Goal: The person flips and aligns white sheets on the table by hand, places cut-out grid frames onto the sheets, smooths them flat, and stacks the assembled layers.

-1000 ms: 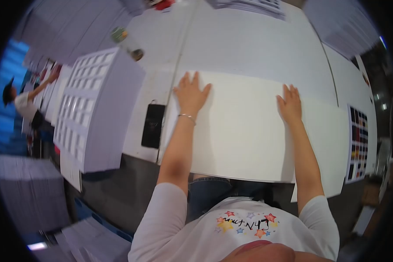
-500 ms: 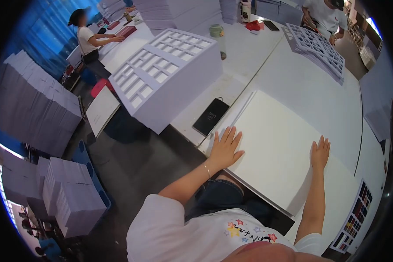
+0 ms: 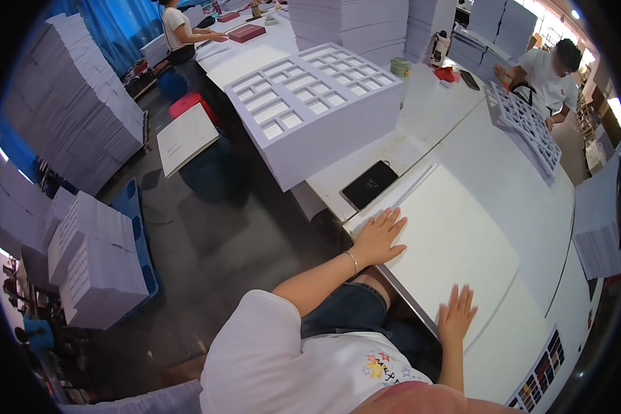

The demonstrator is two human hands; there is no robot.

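Note:
A large flat white board (image 3: 455, 234) lies in front of me on the white table, its near edge close to the table edge. My left hand (image 3: 379, 238) rests palm down on the board's left part, fingers spread and holding nothing. Flat near the board's front right part lies my right hand (image 3: 457, 314), its fingers stretched out. The strip of another pale edge shows along the board's far left side. Just beyond my left hand is a black phone (image 3: 370, 185) with a lit clock display.
A tall stack of white panels with cut-out windows (image 3: 303, 83) stands at the table's left. A co-worker (image 3: 548, 76) sits at the far right behind lattice panels (image 3: 528, 127). A colour swatch sheet (image 3: 541, 372) lies at lower right. Stacked boards (image 3: 103, 262) stand on the floor left.
My right hand has moved from the board's right edge toward its front, nearer my left hand. My left hand stays on the board's left part. The view has turned left.

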